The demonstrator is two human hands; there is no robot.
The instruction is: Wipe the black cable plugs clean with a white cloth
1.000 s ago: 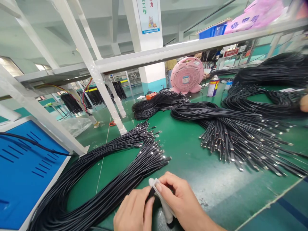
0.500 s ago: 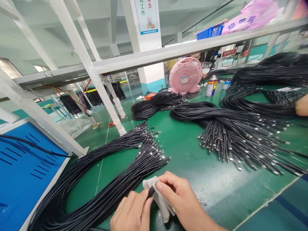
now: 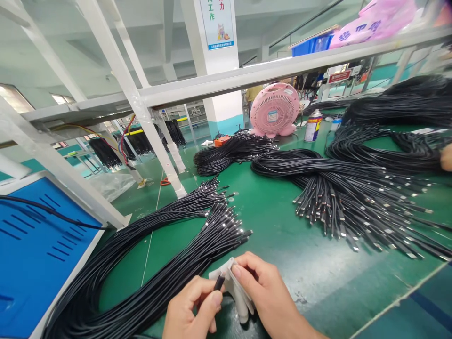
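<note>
At the bottom edge my left hand (image 3: 192, 310) pinches the black end of a cable (image 3: 219, 283) between thumb and fingers. My right hand (image 3: 268, 294) is closed on a small white cloth (image 3: 233, 287), pressed against that cable end. Both hands rest on the green table (image 3: 278, 235). Just left of them lies a long bundle of black cables (image 3: 169, 254) with metal plug tips pointing right.
A second big cable bundle (image 3: 349, 207) spreads at the right, with more coils (image 3: 229, 150) behind. A pink fan (image 3: 273, 110) and a spray can (image 3: 312, 126) stand at the back. A blue machine (image 3: 35, 254) sits left. White frame posts (image 3: 148, 127) cross overhead. Another person's hand (image 3: 447, 157) shows at the right edge.
My left thumb has shifted along the cable end and the cloth has bunched slightly under my right fingers. The hands stay in the same place.
</note>
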